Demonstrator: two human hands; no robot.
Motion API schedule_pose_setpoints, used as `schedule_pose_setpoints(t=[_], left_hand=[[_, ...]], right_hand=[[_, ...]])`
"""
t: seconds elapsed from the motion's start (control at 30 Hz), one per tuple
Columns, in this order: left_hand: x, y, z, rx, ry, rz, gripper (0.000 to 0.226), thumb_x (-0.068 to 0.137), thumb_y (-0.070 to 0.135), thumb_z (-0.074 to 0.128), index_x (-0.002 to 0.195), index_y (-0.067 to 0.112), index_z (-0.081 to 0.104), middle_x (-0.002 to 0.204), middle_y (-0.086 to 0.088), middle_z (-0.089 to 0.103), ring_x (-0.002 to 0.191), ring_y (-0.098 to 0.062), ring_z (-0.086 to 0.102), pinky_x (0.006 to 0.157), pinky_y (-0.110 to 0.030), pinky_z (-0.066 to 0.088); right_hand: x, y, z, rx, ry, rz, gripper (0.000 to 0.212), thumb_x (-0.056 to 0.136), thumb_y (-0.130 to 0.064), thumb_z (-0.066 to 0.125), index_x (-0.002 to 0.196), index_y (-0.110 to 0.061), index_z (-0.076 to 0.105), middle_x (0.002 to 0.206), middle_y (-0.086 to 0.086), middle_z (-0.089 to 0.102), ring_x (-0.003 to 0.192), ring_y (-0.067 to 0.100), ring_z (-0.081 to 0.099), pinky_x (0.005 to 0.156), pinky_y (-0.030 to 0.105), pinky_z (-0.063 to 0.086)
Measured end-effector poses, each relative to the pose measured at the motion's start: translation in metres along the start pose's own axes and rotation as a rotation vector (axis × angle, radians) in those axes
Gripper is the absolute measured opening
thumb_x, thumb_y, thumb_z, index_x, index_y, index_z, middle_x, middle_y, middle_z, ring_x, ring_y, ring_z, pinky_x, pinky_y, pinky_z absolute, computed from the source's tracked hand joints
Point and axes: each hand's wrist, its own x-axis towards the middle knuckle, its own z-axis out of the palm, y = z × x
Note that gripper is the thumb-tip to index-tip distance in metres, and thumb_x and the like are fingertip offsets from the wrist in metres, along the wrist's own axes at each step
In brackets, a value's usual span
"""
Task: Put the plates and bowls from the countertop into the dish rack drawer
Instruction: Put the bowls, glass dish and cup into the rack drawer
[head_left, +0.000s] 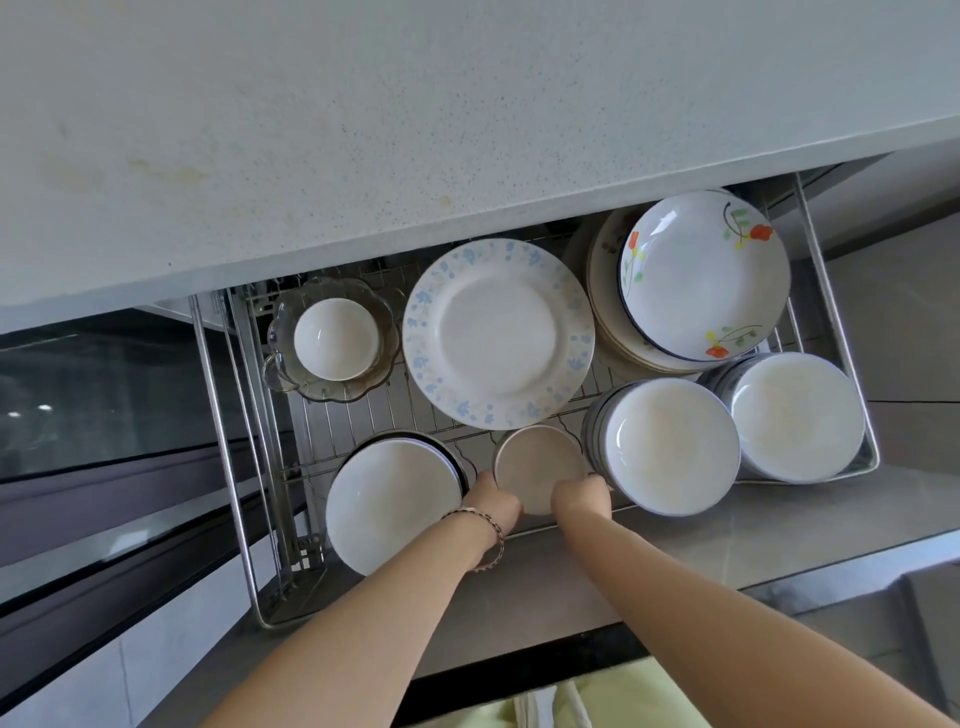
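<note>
Late stage, judged. Left hand and right hand grasp the near rim of a small round beige ceramic bowl, low at near-centre of the steel wire dish rack drawer. Speckled grey stone countertop shows no dishes; release not yet made.

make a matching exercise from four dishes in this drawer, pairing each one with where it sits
Things:
1. blue-flowered plate
2. orange-flowered plate
3. small white bowl
4. beige dish

Places:
A. gripped by the left hand and right hand at the front of the dish rack drawer
B. inside a clear glass bowl
C. on top of a stack of plates at the back right
D. flat in the centre, toward the back

Pairs: 1-D, 2-C, 3-B, 4-A
</note>
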Motion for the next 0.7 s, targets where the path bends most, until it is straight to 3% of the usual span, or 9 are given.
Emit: schedule_pose_setpoints(t=[0.03, 0.1, 0.17, 0.23, 0.27, 0.33, 0.47, 0.57, 0.7], left_hand=[[-0.006, 0.001, -0.003, 0.05, 0.007, 0.006, 0.039, 0.087, 0.009, 0.046, 0.126, 0.007, 0.046, 0.115, -0.014, 0.058, 0.102, -0.028, 0.055, 0.085, -0.029, 0.043], [-0.019, 0.004, -0.008, 0.099, 0.034, 0.02, 0.036, 0.089, 0.008, 0.043, 0.124, 0.004, 0.053, 0.121, -0.016, 0.06, 0.107, -0.029, 0.058, 0.089, -0.03, 0.047], [-0.036, 0.008, -0.014, 0.045, 0.05, 0.048, 0.028, 0.091, 0.004, 0.039, 0.109, 0.004, 0.061, 0.104, -0.02, 0.065, 0.081, -0.026, 0.063, 0.073, -0.03, 0.053], [-0.06, 0.014, -0.02, -0.016, 0.097, 0.074, 0.025, 0.094, 0.005, 0.037, 0.077, 0.009, 0.055, 0.071, -0.011, 0.062, 0.051, -0.015, 0.054, 0.043, -0.018, 0.044], [-0.073, 0.016, -0.022, -0.038, 0.127, 0.093, 0.028, 0.094, 0.006, 0.038, 0.07, 0.01, 0.051, 0.063, -0.007, 0.057, 0.046, -0.013, 0.05, 0.034, -0.013, 0.036], [-0.097, 0.018, -0.022, -0.122, 0.179, 0.135, 0.024, 0.093, 0.006, 0.039, 0.073, 0.008, 0.051, 0.059, -0.006, 0.055, 0.045, -0.013, 0.047, 0.027, -0.01, 0.03], [-0.143, 0.011, 0.0, -0.286, 0.277, 0.178, 0.017, 0.093, 0.008, 0.042, 0.079, 0.009, 0.051, 0.06, -0.005, 0.057, 0.041, -0.01, 0.051, 0.029, -0.011, 0.03], [-0.172, 0.003, 0.041, -0.444, 0.262, 0.13, 0.015, 0.093, 0.004, 0.044, 0.081, 0.004, 0.052, 0.061, -0.01, 0.055, 0.026, -0.006, 0.047, 0.025, -0.009, 0.027], [-0.181, -0.013, 0.105, -0.732, 0.225, -0.012, 0.015, 0.092, 0.0, 0.045, 0.078, 0.0, 0.049, 0.056, -0.013, 0.055, 0.029, -0.013, 0.053, 0.028, -0.009, 0.032]], right_hand=[[-0.004, 0.002, -0.005, 0.091, 0.016, 0.023, 0.037, 0.096, -0.01, 0.04, 0.132, 0.0, 0.043, 0.137, 0.012, 0.049, 0.126, 0.028, 0.048, 0.064, 0.008, 0.033], [-0.018, 0.004, -0.015, 0.021, -0.002, -0.107, 0.037, 0.095, -0.003, 0.039, 0.131, 0.0, 0.045, 0.137, 0.016, 0.05, 0.127, 0.03, 0.048, 0.083, 0.016, 0.042], [-0.03, 0.011, -0.029, 0.063, -0.079, -0.18, 0.036, 0.092, 0.002, 0.041, 0.127, 0.001, 0.051, 0.131, 0.018, 0.055, 0.121, 0.033, 0.053, 0.096, 0.033, 0.044], [-0.043, 0.017, -0.049, 0.128, -0.123, -0.261, 0.033, 0.089, 0.001, 0.044, 0.117, 0.001, 0.06, 0.107, 0.02, 0.065, 0.095, 0.033, 0.065, 0.086, 0.037, 0.051], [-0.053, 0.021, -0.063, 0.111, -0.125, -0.312, 0.029, 0.088, 0.0, 0.044, 0.109, -0.001, 0.065, 0.088, 0.017, 0.067, 0.073, 0.027, 0.067, 0.073, 0.033, 0.055], [-0.071, 0.031, -0.091, 0.121, -0.156, -0.376, 0.022, 0.088, -0.003, 0.045, 0.085, -0.008, 0.066, 0.064, 0.008, 0.061, 0.039, 0.011, 0.056, 0.044, 0.018, 0.047], [-0.084, 0.065, -0.148, 0.151, -0.151, -0.428, 0.018, 0.091, -0.01, 0.047, 0.078, -0.006, 0.058, 0.059, 0.008, 0.06, 0.036, 0.01, 0.052, 0.031, 0.01, 0.037], [-0.078, 0.1, -0.182, 0.247, -0.201, -0.339, 0.025, 0.091, -0.01, 0.047, 0.067, -0.005, 0.052, 0.034, 0.001, 0.05, 0.021, 0.009, 0.04, 0.031, 0.008, 0.03], [-0.057, 0.146, -0.213, 0.256, -0.169, -0.278, 0.035, 0.09, -0.027, 0.051, 0.059, -0.01, 0.048, 0.046, 0.004, 0.048, 0.025, 0.012, 0.038, 0.039, 0.011, 0.028]])
